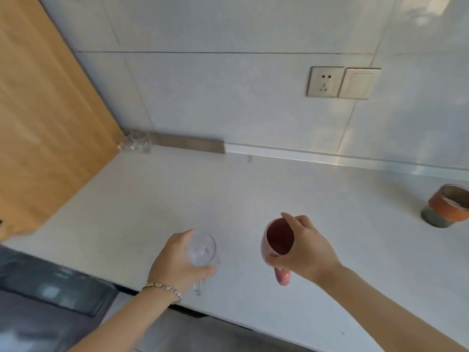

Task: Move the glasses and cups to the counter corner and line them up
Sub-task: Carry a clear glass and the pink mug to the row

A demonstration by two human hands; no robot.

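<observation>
My left hand (175,260) grips a clear glass mug (203,250) with a handle, held over the white counter (228,189) near its front edge. My right hand (304,247) holds a pink cup (276,240) by its rim, tilted so its inside shows, with its handle hanging down. A clear glass (135,142) stands in the far counter corner where the wooden panel meets the tiled wall. An orange and grey cup (446,207) stands on the counter at the right edge of view.
A wooden panel (48,118) closes off the counter on the left. A socket (324,82) and a switch (357,83) sit on the tiled wall. Dark floor or appliance surface (50,288) lies below the counter's front edge.
</observation>
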